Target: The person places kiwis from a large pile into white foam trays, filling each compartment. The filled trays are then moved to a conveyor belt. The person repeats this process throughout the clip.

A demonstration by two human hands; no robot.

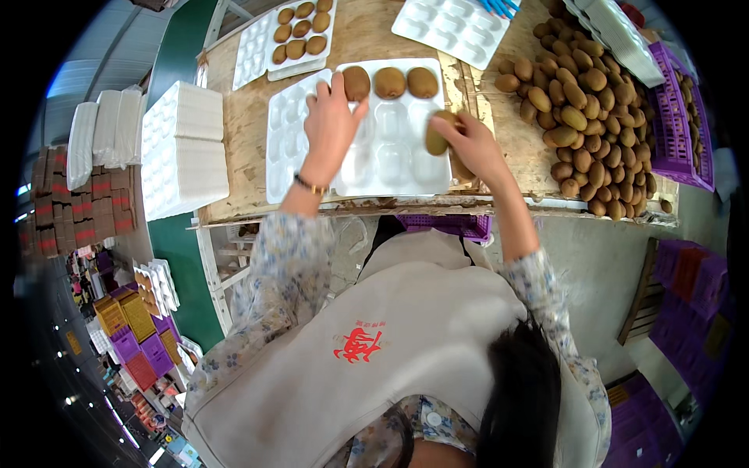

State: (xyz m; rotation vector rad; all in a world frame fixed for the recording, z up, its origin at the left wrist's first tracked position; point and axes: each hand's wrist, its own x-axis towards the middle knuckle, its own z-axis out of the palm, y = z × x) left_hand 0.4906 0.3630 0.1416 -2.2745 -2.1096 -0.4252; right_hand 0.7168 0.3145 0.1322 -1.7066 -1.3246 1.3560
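A white moulded fruit tray [389,175] lies before me on the wooden table. In its far row sit three brown kiwifruits, one of them in the middle [390,83]. My left hand [335,117] touches the kiwifruit in the far left pocket [356,83], fingertips at its left side. Over the tray's right edge, my right hand [473,143] grips a kiwifruit [437,134], slightly blurred. Something brown below the right palm is partly hidden. Another white tray section [287,140] with bare pockets adjoins on the left.
A large kiwifruit pile [591,117] covers the table's right side, beside a purple crate [681,128]. Stacked white trays [184,152] stand at the left. A filled tray [299,32] lies at the far left; a blue-gloved hand [498,7] touches another tray [453,29].
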